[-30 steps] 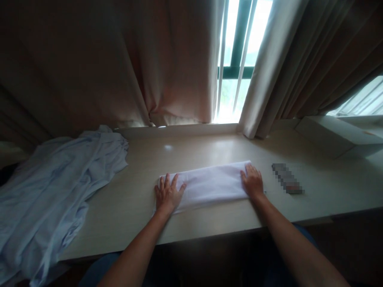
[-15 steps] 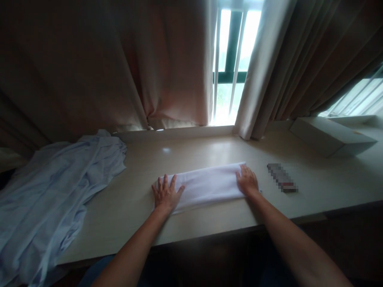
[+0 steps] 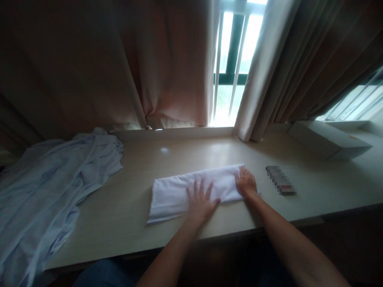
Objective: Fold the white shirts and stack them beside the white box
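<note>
A white cloth (image 3: 173, 191), folded into a long flat strip, lies across the middle of the pale wooden table (image 3: 125, 223). My left hand (image 3: 201, 201) rests flat on the strip's middle, fingers spread, palm down. My right hand (image 3: 245, 182) presses flat on the strip's right end. Neither hand grips anything. The left end of the cloth lies uncovered.
A heap of light blue cloth (image 3: 50, 187) covers the table's left end and hangs over its edge. A small dark flat object (image 3: 280, 180) lies just right of my right hand. A white box (image 3: 327, 139) sits at the far right. Curtains (image 3: 119, 63) and a window (image 3: 231, 59) stand behind.
My left hand has slid right along the white cloth, from its left end to its middle. My right hand stays on the right end.
</note>
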Available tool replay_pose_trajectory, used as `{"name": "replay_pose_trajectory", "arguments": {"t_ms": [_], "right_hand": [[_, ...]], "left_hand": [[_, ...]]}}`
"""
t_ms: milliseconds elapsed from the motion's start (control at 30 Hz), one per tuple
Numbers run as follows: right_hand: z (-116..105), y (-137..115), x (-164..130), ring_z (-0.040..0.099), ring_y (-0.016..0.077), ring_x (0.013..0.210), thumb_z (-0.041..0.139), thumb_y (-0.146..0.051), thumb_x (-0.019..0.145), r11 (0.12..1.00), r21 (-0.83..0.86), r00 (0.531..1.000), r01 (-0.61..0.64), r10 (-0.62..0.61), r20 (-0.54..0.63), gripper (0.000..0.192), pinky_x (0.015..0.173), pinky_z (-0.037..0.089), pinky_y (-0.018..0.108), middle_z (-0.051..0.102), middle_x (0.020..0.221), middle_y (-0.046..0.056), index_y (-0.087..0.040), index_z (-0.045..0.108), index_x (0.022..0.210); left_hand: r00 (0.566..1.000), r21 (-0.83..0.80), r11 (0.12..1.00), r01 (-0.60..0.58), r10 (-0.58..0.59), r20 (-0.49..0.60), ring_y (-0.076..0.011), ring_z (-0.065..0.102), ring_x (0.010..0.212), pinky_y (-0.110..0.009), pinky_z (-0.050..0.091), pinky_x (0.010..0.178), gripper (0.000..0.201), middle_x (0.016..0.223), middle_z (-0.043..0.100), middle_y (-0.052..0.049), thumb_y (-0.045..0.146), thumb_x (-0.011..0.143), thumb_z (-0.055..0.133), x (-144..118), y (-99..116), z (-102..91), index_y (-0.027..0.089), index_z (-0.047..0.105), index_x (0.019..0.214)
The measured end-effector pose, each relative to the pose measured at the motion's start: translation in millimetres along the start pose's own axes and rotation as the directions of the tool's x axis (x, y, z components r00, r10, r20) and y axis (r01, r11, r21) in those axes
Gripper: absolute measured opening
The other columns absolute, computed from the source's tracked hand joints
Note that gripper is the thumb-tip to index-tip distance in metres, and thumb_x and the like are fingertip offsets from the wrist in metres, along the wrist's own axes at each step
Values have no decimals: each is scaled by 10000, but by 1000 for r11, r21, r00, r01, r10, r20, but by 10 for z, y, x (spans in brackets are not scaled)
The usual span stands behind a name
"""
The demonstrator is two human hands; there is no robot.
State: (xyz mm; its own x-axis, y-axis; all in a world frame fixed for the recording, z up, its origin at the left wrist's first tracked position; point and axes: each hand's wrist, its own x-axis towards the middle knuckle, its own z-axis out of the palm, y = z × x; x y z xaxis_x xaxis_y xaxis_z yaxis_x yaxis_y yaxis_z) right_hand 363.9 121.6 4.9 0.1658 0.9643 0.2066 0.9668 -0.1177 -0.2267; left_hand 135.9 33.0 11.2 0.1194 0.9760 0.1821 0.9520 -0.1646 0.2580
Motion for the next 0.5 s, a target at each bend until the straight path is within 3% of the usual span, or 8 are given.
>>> {"name": "replay_pose_trajectory", "arguments": {"t_ms": [167, 233, 300, 400, 500], "right_hand": [[-79, -14, 24, 242, 291, 1432, 237, -410, 977, 1000, 4, 999, -11, 10, 49, 602, 1158, 127, 522, 307, 1552, 147, -107, 322, 1490], [-169, -155, -11, 172, 295, 1460, 237, -371, 978, 999, 39, 999, 34, -35, 18, 597, 1167, 91, 537, 273, 1563, 162, -64, 326, 1482], [-246, -416, -104, 119, 264, 1478, 222, -344, 982, 977, 144, 987, 154, -147, -60, 595, 1184, 102, 495, 242, 1574, 165, -37, 309, 1484], [-235, -916, -328, 220, 192, 1458, 211, -398, 993, 836, 438, 943, 330, -317, -105, 605, 1184, 220, 389, 283, 1565, 133, -78, 295, 1500], [-61, -1278, -542, 348, 190, 1405, 252, -448, 983, 701, 658, 942, 275, -335, -37, 606, 1162, 294, 379, 385, 1516, 122, -120, 348, 1484]], "left_hand": [[1000, 4, 1000, 1, -2, 27, -393, -6, 1475, -676, -93, 1111, 789, 1623, 131, -52, 742, 813, 377, 4, -20, -51, 368, 278, 1500], [999, 1, 1000, 12, -12, 52, -404, -1, 1472, -685, -90, 1106, 784, 1621, 135, -59, 735, 813, 390, 15, -11, -79, 364, 290, 1497], [998, 0, 1000, 16, -16, 62, -411, 2, 1471, -693, -84, 1102, 774, 1620, 141, -61, 720, 815, 412, 8, 8, -84, 366, 299, 1493], [999, 0, 1000, 11, -11, 47, -397, 8, 1475, -690, -69, 1110, 746, 1616, 158, -56, 657, 834, 452, -37, 13, -79, 357, 293, 1499], [997, -66, 997, -27, 32, 71, -340, 120, 1477, -633, 35, 1158, 677, 1590, 251, -69, 486, 890, 442, -95, -116, -152, 285, 276, 1516]]}}
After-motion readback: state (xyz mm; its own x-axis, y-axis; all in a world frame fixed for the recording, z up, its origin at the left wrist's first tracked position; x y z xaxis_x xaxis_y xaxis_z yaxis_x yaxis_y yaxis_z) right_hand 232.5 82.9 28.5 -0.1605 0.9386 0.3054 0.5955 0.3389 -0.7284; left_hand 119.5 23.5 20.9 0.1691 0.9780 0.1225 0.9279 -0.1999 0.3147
